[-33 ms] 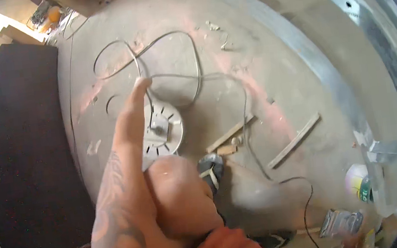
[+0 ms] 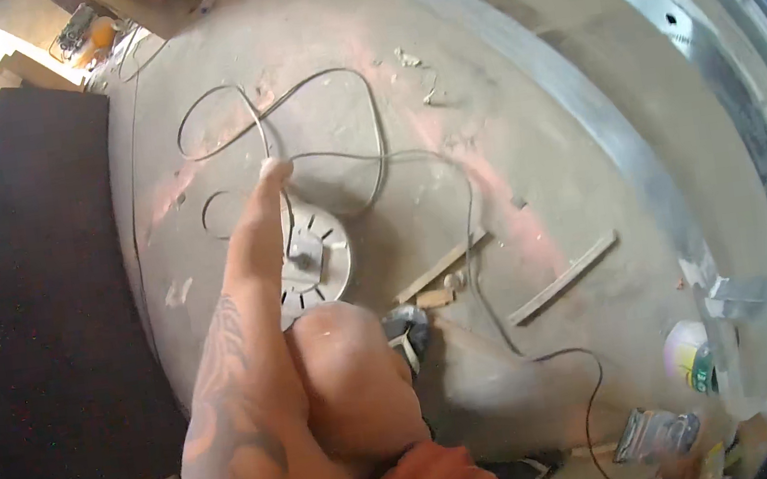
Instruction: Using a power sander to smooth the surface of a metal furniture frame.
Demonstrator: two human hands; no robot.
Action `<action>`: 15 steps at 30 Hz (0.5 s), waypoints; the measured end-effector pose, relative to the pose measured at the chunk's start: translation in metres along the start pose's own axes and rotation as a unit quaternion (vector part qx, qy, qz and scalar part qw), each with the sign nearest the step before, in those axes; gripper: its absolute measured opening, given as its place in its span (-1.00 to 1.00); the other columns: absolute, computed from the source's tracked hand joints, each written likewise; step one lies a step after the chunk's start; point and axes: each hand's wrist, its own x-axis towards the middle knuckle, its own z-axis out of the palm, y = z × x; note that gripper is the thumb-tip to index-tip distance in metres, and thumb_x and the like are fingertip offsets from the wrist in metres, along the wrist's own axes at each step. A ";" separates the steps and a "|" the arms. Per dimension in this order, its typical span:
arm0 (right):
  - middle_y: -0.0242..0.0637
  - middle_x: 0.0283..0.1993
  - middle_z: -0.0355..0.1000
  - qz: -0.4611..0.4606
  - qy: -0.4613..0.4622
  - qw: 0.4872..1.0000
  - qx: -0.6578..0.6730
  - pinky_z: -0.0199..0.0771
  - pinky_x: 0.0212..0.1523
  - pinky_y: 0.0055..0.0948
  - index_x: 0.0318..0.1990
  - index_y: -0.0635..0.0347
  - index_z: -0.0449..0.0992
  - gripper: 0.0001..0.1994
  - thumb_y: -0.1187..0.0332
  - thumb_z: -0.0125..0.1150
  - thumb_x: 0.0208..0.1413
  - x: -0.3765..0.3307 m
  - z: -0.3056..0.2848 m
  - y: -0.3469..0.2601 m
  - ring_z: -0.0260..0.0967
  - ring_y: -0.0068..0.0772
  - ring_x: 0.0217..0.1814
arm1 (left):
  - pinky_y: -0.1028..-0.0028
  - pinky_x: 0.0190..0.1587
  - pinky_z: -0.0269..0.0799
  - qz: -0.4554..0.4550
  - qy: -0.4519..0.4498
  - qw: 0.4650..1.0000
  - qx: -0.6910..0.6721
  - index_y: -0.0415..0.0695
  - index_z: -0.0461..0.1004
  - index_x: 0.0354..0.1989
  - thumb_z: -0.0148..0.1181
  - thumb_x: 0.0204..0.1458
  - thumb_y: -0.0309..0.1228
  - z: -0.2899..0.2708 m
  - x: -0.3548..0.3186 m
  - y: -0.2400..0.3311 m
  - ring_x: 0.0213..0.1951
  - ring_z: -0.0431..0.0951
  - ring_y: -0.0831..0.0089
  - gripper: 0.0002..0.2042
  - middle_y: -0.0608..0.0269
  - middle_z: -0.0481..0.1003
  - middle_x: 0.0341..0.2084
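My left arm reaches out from the lower edge, past my bent knee. At its end my left hand (image 2: 275, 171) is closed round a grey cable (image 2: 373, 110). The cable runs from the fingers down to the hub of a pale round cable reel (image 2: 334, 246) with dark slots, which lies beside the forearm and is partly hidden by it. Beyond the hand, more cable lies in loose loops on the floor. Near the lower right edge a blurred brownish shape (image 2: 689, 466) may be my right hand; its fingers cannot be made out.
A large dark panel (image 2: 48, 303) stands at the left. Thin wood strips (image 2: 563, 279) and a small wood block (image 2: 435, 298) lie right of my foot. Curved metal profiles (image 2: 600, 114) run along the right. A white and green tub (image 2: 690, 356) and a plastic packet (image 2: 656, 434) sit lower right.
The view has shifted slightly, so the floor things sit a little differently in the picture. My left hand keeps hold of the cable.
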 end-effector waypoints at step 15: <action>0.02 0.27 0.32 -0.039 -0.105 0.984 0.135 0.21 0.39 -0.15 0.40 0.22 0.20 -0.14 0.48 0.43 -0.16 0.041 -0.122 -0.056 0.29 -0.03 0.31 | 0.37 -0.66 0.12 0.036 0.175 0.767 -0.617 -0.08 0.36 -0.55 0.04 0.37 -0.02 -0.194 -0.343 -0.064 -0.74 0.22 0.48 -0.52 0.38 0.23 -0.74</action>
